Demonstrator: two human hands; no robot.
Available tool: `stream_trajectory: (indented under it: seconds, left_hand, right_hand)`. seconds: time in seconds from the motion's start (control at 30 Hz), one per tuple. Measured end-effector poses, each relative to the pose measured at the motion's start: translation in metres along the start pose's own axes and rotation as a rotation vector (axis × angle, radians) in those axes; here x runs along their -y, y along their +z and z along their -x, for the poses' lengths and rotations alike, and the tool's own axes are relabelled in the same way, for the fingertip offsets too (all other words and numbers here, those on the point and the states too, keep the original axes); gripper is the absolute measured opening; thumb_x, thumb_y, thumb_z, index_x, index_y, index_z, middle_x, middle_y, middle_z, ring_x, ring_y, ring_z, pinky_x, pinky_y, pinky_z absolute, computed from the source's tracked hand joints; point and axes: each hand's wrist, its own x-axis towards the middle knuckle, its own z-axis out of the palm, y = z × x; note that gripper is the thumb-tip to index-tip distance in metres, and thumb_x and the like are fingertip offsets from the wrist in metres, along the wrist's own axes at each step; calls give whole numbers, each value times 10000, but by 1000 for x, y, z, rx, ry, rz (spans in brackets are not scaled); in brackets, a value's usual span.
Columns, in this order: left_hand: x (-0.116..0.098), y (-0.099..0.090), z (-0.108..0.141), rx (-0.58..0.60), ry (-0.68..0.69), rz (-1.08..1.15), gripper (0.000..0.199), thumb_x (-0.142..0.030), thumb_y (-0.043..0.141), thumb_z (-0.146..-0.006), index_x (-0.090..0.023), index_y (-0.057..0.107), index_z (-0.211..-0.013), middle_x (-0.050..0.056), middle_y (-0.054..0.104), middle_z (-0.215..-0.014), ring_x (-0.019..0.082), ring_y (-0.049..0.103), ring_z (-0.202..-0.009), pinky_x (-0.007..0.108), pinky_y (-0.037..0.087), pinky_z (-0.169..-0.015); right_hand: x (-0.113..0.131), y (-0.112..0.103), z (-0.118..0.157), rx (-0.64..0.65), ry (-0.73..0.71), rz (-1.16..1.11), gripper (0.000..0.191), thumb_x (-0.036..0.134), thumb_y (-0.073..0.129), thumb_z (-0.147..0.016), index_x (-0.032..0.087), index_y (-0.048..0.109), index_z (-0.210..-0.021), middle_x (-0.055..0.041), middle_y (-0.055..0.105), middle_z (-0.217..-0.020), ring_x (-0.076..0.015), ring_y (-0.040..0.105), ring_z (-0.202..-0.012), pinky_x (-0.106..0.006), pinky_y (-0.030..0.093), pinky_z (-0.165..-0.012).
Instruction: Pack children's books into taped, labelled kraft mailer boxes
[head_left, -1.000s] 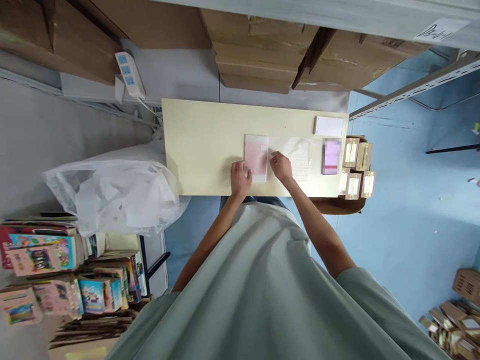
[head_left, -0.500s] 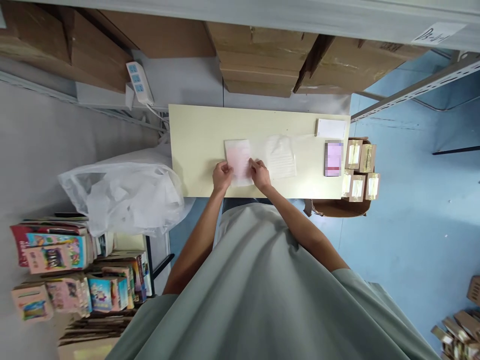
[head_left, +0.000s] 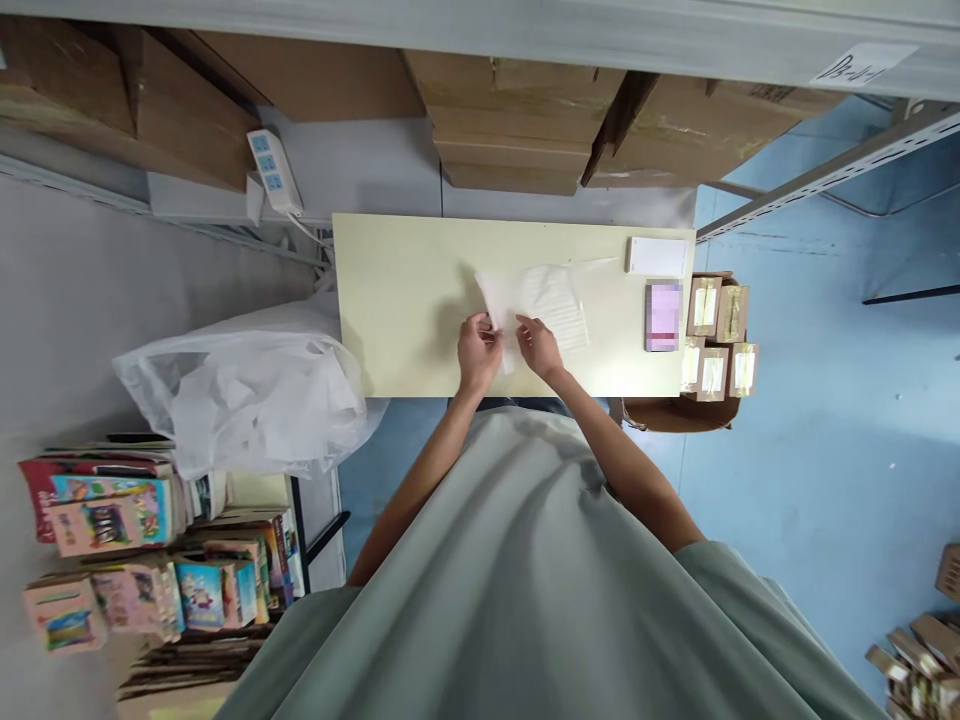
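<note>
My left hand [head_left: 480,352] is closed on a thin white wrapping sheet [head_left: 491,297], which is tilted up from the tabletop with its edge raised. Whatever lies inside its folds is hidden from me. Just right of it, my right hand [head_left: 538,346] has its fingers bent and slightly apart, close to the sheet, with nothing visibly held. Behind the right hand, a translucent ribbed white wrapping piece [head_left: 559,305] lies flat on the pale yellow table [head_left: 397,300].
A white box [head_left: 657,256] and a pink-purple box [head_left: 663,316] sit at the table's right end. Beyond stands an open carton [head_left: 712,415] of small brown boxes. To the left are a white plastic bag [head_left: 247,390], stacked books [head_left: 112,520] and a power strip [head_left: 275,172].
My left hand has moved right and lifted the pinkish-white sheet from flat to tilted. My right hand has let go of its edge and shifted slightly right.
</note>
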Motion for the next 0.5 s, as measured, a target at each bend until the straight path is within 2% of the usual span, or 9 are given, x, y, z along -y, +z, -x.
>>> stream_trajectory:
  seconds: [0.13,0.3,0.4,0.5]
  left_hand:
    - [-16,35,-5,55,23,-81,342,-183,785,-944,-229,642,-1251,100,698,-1220,211,743,-912,383,644,-945]
    - [-25,76,-19,72,-68,-196,402,-179,770,-964,-195,617,-1335,202,642,-1388,371,731,-1249,535,590,-1117]
    - [-20,85,-23,82,-77,-197,482,-184,777,-959,-163,592,-1403,244,615,-1447,413,671,-1374,583,544,-1184]
    - [-9,76,-23,99,-34,-171,451,-217,772,-983,-166,604,-1399,229,630,-1415,372,689,-1336,553,552,-1183]
  right_hand:
    - [-16,-30,16,-108,-57,-96,449,280,465,-1112,164,705,-1474,-160,783,-1249,-241,781,-951,-413,685,-927]
    - [-23,-44,26,-151,-80,-110,436,377,447,-1151,199,736,-1424,-152,790,-1245,-254,793,-984,-428,698,-930]
    - [-26,-44,25,-124,-95,-102,423,382,459,-1152,207,748,-1408,-153,783,-1269,-265,796,-1062,-432,701,-963]
    - [-27,-42,20,-81,-106,-62,403,320,497,-1125,210,734,-1432,-158,764,-1356,-280,780,-1146,-455,691,-1017]
